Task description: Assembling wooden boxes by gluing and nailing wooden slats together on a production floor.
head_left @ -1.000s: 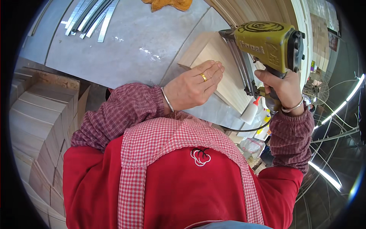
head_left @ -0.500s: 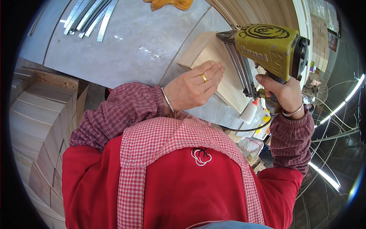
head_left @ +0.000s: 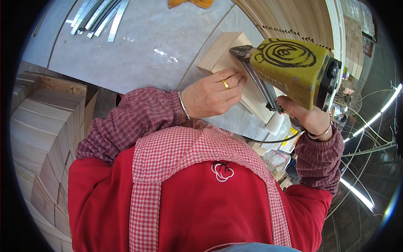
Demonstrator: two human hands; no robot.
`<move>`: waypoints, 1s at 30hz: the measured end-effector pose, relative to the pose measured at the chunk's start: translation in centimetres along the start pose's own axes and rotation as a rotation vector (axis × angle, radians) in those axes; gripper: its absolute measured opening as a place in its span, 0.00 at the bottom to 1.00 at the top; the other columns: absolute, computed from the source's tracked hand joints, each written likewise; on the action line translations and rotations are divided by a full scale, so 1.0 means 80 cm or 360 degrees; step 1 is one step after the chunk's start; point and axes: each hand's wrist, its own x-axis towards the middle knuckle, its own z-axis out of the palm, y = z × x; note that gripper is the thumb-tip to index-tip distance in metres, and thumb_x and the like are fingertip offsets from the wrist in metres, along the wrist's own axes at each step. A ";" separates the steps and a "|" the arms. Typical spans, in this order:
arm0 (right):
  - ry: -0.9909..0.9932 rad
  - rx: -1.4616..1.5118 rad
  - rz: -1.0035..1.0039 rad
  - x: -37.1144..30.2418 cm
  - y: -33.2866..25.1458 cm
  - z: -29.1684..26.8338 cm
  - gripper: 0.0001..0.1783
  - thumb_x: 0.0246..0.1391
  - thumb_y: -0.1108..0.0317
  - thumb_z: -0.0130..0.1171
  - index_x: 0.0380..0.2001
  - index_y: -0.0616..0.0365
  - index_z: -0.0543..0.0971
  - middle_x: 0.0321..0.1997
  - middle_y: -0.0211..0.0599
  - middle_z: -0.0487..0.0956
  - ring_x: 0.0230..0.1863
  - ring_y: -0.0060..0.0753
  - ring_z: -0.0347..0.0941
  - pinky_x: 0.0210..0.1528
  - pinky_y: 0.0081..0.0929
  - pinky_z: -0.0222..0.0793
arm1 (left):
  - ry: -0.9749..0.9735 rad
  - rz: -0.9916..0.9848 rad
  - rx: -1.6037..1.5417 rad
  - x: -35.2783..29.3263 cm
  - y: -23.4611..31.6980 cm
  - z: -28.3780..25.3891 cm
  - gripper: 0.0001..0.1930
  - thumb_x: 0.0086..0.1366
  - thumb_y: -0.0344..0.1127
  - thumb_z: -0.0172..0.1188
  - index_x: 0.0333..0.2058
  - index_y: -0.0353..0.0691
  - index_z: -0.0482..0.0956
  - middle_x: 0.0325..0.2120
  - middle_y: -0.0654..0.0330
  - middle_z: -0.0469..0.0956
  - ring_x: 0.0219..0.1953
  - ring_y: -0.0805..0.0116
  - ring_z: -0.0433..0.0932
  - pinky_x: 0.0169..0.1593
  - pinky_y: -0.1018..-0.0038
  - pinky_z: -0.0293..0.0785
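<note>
right hand (head_left: 312,117), right of center in the frame, is wrapped around a yellow-green nail gun (head_left: 289,63), thumb showing just under the body, tho the handle itself is mostly hidden. the gun's nose points left and sits over the pale wooden piece (head_left: 223,52), which is a bit above and right of center. can't tell if the tip actually touches it. left hand (head_left: 214,94), mid frame, lies against the wood's lower left side, fingers together and slightly bent, can't tell if it's gripping or just pressing. gray tabletop (head_left: 138,61) under the wood, loose metal strips (head_left: 100,19) upper left, orange cloth (head_left: 191,3) at the top edge, white bottle (head_left: 275,124) just below the wood, more boards (head_left: 289,17) upper right.
</note>
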 end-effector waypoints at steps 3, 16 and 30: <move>0.0026 0.0034 0.0116 0.002 -0.006 0.003 0.24 0.33 0.76 0.69 0.39 0.63 0.75 0.35 0.40 0.79 0.33 0.35 0.76 0.35 0.26 0.71 | 0.0026 0.0035 0.0003 -0.001 -0.004 0.005 0.09 0.53 0.28 0.53 0.34 0.33 0.74 0.42 0.52 0.74 0.45 0.62 0.73 0.56 0.69 0.68; 0.0073 -0.0307 -0.0341 0.000 0.000 0.003 0.25 0.33 0.74 0.69 0.40 0.63 0.75 0.35 0.39 0.79 0.32 0.35 0.76 0.34 0.26 0.71 | 0.0000 0.0083 0.0012 0.000 -0.009 0.005 0.11 0.54 0.28 0.53 0.36 0.30 0.74 0.42 0.52 0.74 0.45 0.62 0.74 0.56 0.68 0.69; -0.0012 -0.0255 -0.0382 -0.005 -0.001 0.011 0.23 0.34 0.71 0.70 0.38 0.61 0.76 0.35 0.37 0.79 0.30 0.33 0.75 0.32 0.26 0.70 | -0.0020 0.0205 -0.0127 -0.017 -0.005 0.004 0.10 0.53 0.28 0.53 0.35 0.31 0.74 0.40 0.52 0.74 0.46 0.62 0.74 0.56 0.70 0.69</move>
